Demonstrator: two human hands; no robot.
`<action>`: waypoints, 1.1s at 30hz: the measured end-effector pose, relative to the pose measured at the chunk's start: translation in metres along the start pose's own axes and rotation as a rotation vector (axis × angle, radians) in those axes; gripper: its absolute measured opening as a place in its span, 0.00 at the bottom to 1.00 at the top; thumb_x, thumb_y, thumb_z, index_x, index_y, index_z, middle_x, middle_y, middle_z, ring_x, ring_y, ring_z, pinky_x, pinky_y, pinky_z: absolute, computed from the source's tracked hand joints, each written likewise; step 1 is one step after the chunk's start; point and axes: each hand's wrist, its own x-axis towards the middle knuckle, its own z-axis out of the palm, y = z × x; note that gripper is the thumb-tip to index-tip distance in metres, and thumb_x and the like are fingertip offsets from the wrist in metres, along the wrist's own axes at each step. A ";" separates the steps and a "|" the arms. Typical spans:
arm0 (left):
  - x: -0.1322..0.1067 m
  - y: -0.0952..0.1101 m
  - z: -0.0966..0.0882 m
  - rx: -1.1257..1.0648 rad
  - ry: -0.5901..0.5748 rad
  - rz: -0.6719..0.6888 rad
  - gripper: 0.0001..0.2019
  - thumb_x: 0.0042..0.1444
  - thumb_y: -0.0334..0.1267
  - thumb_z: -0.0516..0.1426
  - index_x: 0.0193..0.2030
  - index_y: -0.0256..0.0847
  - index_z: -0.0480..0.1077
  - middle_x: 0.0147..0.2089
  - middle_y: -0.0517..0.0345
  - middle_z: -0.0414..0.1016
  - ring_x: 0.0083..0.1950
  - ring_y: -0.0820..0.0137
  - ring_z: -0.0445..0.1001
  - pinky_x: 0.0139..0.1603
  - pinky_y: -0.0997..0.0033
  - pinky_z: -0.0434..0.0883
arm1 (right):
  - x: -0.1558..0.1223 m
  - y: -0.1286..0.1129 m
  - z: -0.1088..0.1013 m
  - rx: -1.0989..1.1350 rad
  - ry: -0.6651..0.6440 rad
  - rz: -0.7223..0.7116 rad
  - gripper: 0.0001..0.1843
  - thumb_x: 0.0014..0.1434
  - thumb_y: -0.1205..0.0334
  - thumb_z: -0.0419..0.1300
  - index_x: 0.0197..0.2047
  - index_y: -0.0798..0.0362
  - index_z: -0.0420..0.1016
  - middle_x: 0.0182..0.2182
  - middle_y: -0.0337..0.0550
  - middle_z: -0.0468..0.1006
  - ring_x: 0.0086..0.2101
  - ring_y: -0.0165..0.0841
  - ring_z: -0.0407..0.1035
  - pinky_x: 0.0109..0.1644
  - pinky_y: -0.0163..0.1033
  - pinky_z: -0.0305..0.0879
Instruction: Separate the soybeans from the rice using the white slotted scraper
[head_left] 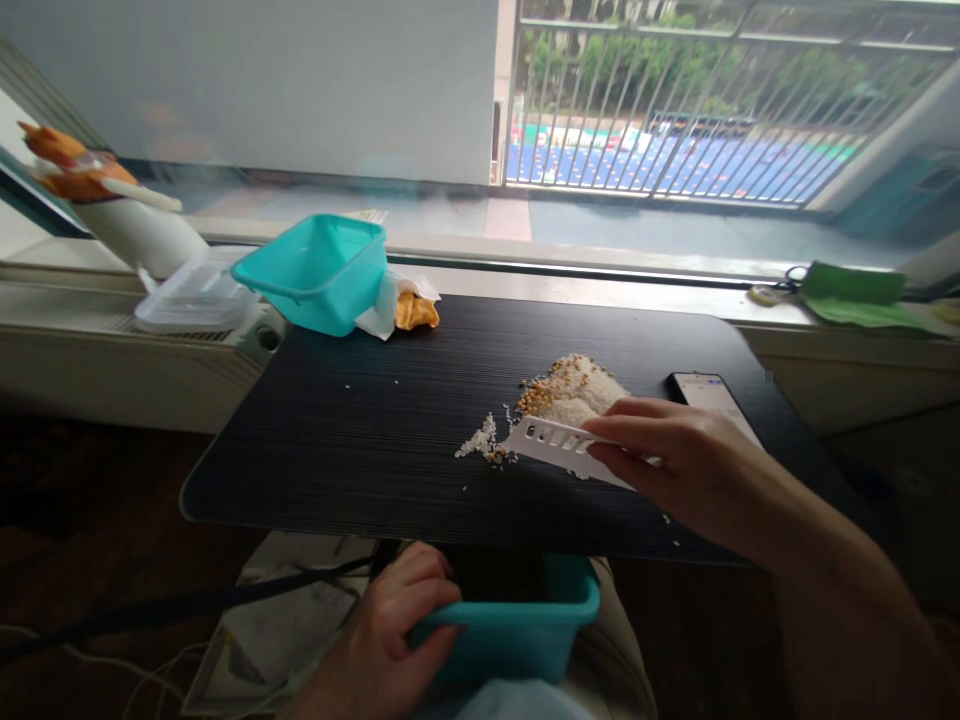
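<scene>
My right hand [667, 455] pinches a white plastic strip with a row of slots [551, 445], which rests edge-down on the dark table beside the grains. Behind it lies a pile of white rice [592, 385] with yellow kernels [544, 395] over its left side. A smaller scatter of white grains [480, 440] sits left of the strip. Below the table's front edge, my left hand [409, 620] grips the rim of a teal plastic bin [517, 615] at its left side. The bin's inside is dark, so its contents cannot be made out.
A second teal bin [322, 265] stands at the table's back left, with a crumpled orange cloth [416, 310] beside it. A phone [712, 400] lies at the right of the dark table [337, 440]. A clear plastic lid [196, 295] rests on the sill; cables [142, 675] trail on the floor.
</scene>
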 end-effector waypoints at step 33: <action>0.002 0.004 -0.002 0.034 0.044 -0.029 0.12 0.52 0.22 0.54 0.32 0.40 0.77 0.35 0.55 0.75 0.39 0.66 0.76 0.38 0.71 0.74 | 0.009 -0.034 0.002 0.116 -0.082 -0.086 0.13 0.69 0.65 0.55 0.43 0.51 0.82 0.32 0.44 0.78 0.32 0.32 0.71 0.35 0.36 0.63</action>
